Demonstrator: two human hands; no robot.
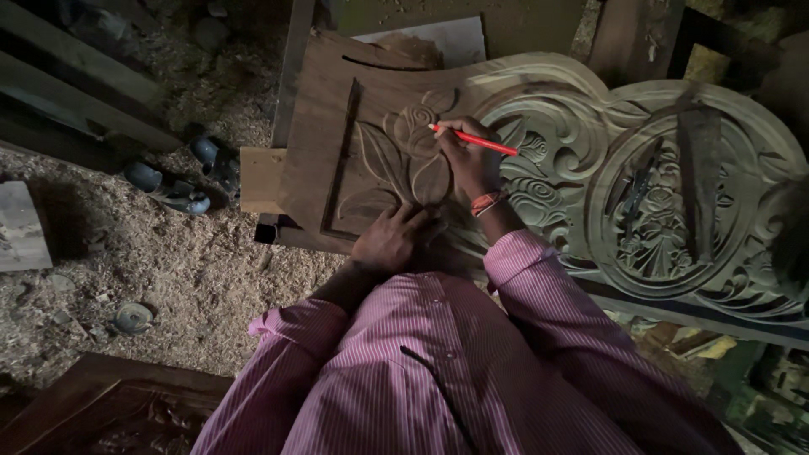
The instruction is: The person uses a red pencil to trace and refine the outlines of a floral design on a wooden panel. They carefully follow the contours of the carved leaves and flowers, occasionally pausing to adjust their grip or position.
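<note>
Across the sawdust-strewn floor (pixel 185 270) lies a long carved headboard-like panel (pixel 674 202), pale wood worked into scrolls and a round floral medallion, reaching to the right edge of the view. On its left end rests a smaller brown wooden panel (pixel 329 126) carved with a flower and leaves in relief, its near edge by the person's lap. Another dark carved board (pixel 109 404) shows at the bottom left corner. The person wears a pink striped shirt (pixel 438 371). Their left hand (pixel 389 240) presses flat on the near edge of the brown panel, fingers spread. The right hand (pixel 472 160), a band at its wrist, is closed around a red pencil (pixel 474 141) whose tip touches the carved flower. Out on the sawdust to the left lie some small dark rounded objects (pixel 168 181), too dim to identify; whether any holds anything cannot be told.
</note>
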